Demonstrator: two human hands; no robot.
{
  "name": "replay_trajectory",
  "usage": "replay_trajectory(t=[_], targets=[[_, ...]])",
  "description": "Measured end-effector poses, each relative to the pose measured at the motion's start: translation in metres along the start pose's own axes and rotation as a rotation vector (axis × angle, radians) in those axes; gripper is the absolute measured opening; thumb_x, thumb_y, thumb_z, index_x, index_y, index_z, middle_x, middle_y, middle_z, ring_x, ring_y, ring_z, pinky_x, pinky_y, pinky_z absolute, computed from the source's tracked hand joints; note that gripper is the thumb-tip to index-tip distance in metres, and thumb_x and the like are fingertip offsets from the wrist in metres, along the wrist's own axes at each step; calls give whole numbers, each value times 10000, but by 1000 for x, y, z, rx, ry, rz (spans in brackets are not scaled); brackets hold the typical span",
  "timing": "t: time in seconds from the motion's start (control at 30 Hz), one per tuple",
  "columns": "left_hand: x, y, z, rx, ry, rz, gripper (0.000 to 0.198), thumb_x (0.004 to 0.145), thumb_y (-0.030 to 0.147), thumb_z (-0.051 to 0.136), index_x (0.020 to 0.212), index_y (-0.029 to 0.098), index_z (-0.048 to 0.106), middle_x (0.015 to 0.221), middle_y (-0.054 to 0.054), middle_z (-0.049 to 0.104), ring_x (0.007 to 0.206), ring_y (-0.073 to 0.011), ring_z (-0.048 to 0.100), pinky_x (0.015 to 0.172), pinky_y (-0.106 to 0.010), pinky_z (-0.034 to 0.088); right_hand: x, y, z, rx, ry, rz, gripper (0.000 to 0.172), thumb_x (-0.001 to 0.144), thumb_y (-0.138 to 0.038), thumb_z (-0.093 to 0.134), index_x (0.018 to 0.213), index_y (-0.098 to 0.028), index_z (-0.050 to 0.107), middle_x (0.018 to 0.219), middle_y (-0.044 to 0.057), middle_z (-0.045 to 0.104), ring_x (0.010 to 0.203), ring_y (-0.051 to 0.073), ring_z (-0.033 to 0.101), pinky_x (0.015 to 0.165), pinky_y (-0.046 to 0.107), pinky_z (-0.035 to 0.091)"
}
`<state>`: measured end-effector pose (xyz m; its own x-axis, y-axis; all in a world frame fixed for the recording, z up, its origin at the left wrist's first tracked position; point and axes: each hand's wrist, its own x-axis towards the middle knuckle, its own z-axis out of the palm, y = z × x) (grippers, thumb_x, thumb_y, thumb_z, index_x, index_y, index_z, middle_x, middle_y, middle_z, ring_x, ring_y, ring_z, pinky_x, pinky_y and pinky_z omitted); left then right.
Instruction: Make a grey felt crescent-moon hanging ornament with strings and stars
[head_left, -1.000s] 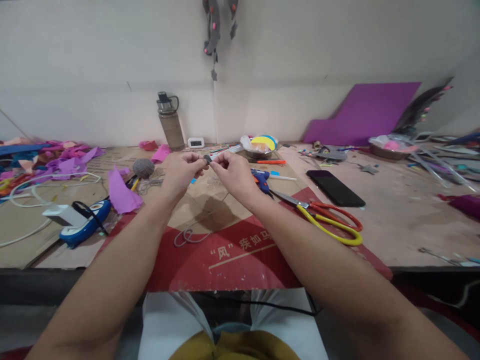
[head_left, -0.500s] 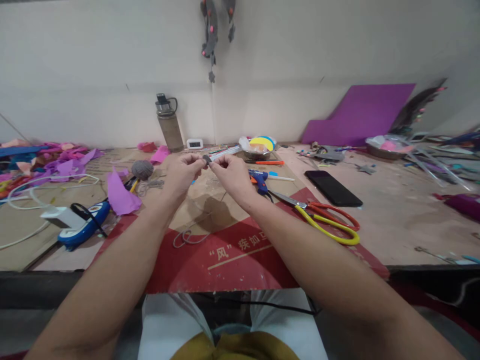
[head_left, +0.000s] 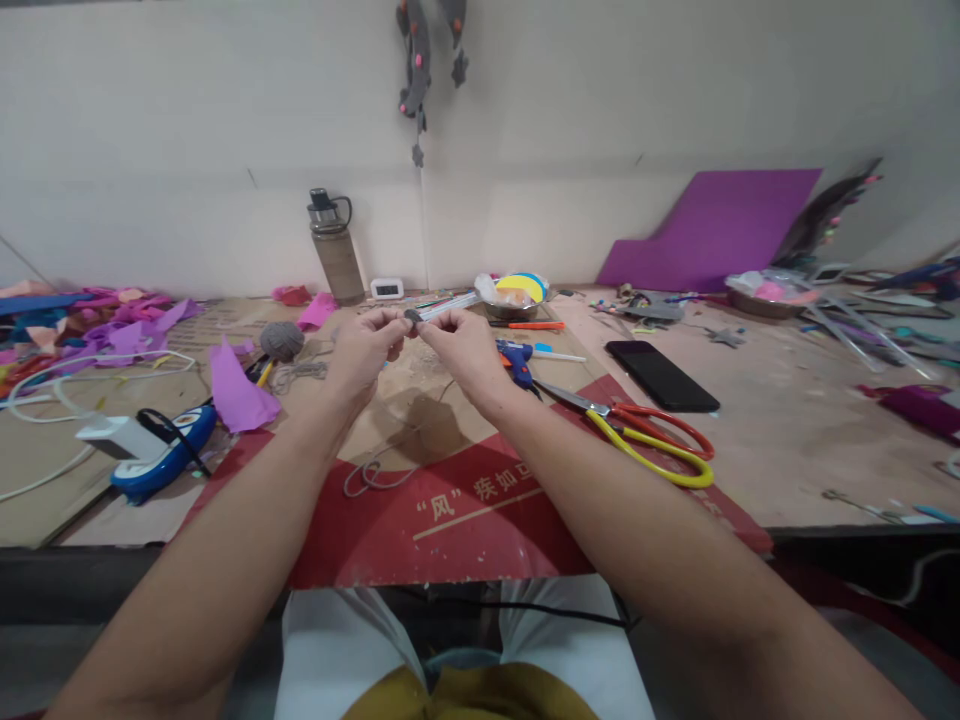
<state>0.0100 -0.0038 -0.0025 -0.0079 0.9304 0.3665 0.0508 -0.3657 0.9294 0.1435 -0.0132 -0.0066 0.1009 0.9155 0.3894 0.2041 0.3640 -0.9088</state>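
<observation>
My left hand (head_left: 365, 346) and my right hand (head_left: 463, 345) are raised together over the middle of the table, fingertips pinched on a small dark grey round piece (head_left: 412, 317) held between them. A thin grey string (head_left: 373, 470) trails from under the hands and loops on the red and brown cardboard (head_left: 465, 500). A ball of grey yarn (head_left: 281, 340) lies to the left of my left hand. Scissors with red and yellow handles (head_left: 645, 440) and a blue glue gun (head_left: 517, 360) lie to the right of my right hand.
A water bottle (head_left: 334, 250) and a small white clock (head_left: 386, 289) stand by the back wall. A black phone (head_left: 661, 375) lies at the right. Purple and pink scraps (head_left: 112, 330), a white cable and a blue device (head_left: 154, 455) crowd the left. A purple sheet (head_left: 712, 230) leans on the wall.
The hands stay pinched on the small grey piece in nearly the same place. The view has drifted slightly, so everything sits a little further left.
</observation>
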Motion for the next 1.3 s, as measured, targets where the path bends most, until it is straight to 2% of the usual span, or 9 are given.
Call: replay_trajectory(t=[0.17, 0.4, 0.53, 0.73, 0.87, 1.03, 1.17, 1.3], targets=[[-3, 3, 2, -61, -19, -25, 121, 658, 259, 659, 631, 156, 602, 560, 20, 495, 494, -64, 389, 459, -200, 294, 5, 6, 1, 33, -26, -2, 149, 692, -319, 611, 735, -176, 604, 623, -38, 528, 570, 94, 434, 559, 240, 330], [-6, 7, 7, -232, -62, -131, 148, 629, 254, 680, 630, 149, 575, 608, 17, 507, 520, -59, 387, 485, -193, 318, 4, 5, 1, 212, -47, 22, 155, 675, -326, 619, 677, -172, 605, 612, -38, 524, 548, 84, 395, 538, 232, 313], [-5, 4, 7, -177, -40, -65, 131, 646, 244, 679, 637, 150, 589, 586, 22, 507, 505, -59, 385, 482, -203, 297, 1, 1, 0, 254, -53, 30, 129, 674, -296, 598, 647, -171, 586, 608, -42, 523, 549, 82, 405, 547, 230, 327], [-5, -2, 8, -106, -47, 29, 123, 678, 230, 647, 601, 157, 584, 542, 32, 482, 488, -62, 376, 482, -219, 278, 2, 5, 2, 160, -17, 11, 105, 656, -276, 577, 630, -175, 566, 582, -44, 511, 553, 90, 427, 554, 237, 330], [-5, 0, 5, -101, -94, -17, 107, 669, 240, 660, 619, 155, 616, 535, 28, 503, 492, -63, 399, 492, -213, 302, 4, 8, 2, 139, -25, 7, 101, 647, -273, 574, 617, -180, 547, 565, -52, 487, 538, 84, 396, 542, 238, 311], [0, 9, -7, -98, -249, -137, 173, 673, 305, 649, 654, 134, 661, 686, -59, 640, 564, -94, 500, 511, -224, 367, 6, 5, -6, 160, -98, 53, 176, 636, -277, 608, 555, -187, 482, 528, -71, 406, 516, 68, 314, 522, 235, 258], [4, 12, -13, -45, -218, -155, 201, 638, 319, 680, 717, 134, 691, 673, -54, 633, 555, -99, 514, 505, -222, 375, 6, 3, -11, 125, -159, 89, 186, 656, -272, 601, 548, -192, 472, 505, -81, 348, 492, 65, 268, 507, 237, 225], [3, 13, -14, 105, -185, -92, 199, 610, 276, 702, 760, 146, 712, 604, -16, 597, 530, -87, 479, 497, -215, 345, 7, 5, -12, 60, -200, 69, 135, 647, -270, 600, 581, -184, 520, 522, -73, 394, 501, 68, 301, 514, 238, 240]])
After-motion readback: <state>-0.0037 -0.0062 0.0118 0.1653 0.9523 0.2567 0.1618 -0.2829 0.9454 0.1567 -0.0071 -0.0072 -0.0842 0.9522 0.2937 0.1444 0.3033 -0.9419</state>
